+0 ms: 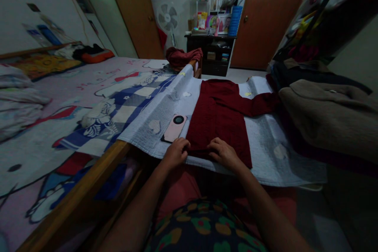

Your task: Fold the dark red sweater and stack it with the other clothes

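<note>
A dark red garment lies spread on a light blue-grey cloth, one sleeve stretched toward the right. My left hand is at the garment's near left corner, its fingers closed on the edge. Further right along the near edge, my right hand rests on the red fabric with fingers curled; whether it pinches the cloth is hard to see. Just beyond my left hand, a pink phone with a round dark camera lies on the cloth.
A bed with patterned sheets and a wooden rail is on the left. Folded dark and brown clothes are piled at the right. A crumpled red cloth hangs on the bed's far corner. Behind stand a fan and a black cabinet.
</note>
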`<action>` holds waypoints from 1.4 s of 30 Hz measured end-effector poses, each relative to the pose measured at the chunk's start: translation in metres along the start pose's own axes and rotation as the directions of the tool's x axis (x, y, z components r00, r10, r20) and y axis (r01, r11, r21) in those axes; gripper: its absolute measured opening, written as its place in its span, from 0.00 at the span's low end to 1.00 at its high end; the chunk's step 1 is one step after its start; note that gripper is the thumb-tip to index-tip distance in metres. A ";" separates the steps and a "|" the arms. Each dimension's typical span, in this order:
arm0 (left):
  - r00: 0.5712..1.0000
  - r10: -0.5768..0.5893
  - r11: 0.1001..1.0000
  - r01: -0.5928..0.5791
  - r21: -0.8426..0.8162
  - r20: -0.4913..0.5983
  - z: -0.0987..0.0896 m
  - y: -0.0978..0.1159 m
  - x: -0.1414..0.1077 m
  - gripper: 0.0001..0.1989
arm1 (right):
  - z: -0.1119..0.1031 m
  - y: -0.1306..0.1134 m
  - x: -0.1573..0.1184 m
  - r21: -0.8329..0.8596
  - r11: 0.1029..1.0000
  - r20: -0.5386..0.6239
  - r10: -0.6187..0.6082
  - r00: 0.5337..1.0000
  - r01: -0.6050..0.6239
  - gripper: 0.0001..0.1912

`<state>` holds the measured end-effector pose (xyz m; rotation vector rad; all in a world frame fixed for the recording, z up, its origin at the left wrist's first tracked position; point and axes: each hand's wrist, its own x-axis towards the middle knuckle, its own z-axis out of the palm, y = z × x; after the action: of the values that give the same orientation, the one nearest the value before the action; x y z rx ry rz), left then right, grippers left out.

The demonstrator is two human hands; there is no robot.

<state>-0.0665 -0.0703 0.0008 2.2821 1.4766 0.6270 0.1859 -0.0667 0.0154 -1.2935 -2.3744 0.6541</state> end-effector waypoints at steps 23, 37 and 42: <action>1.000 0.015 0.999 -0.016 0.035 0.021 -0.006 0.002 -0.009 0.10 | 0.001 -0.006 -0.003 -0.114 0.992 0.019 -0.056 0.998 0.058 0.09; 0.997 -0.048 0.956 0.029 0.293 0.058 0.003 0.033 0.024 0.05 | 0.001 -0.009 -0.001 -0.094 0.996 0.031 -0.004 1.000 0.007 0.06; 0.953 -0.303 0.845 0.276 0.459 -0.014 0.001 0.028 0.021 0.07 | 0.002 -0.007 -0.001 -0.068 0.997 0.029 -0.016 0.999 0.018 0.05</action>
<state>-0.0369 -0.0624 0.0183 2.2908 2.0630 0.1237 0.1805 -0.0709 0.0172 -1.2984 -2.4481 0.5947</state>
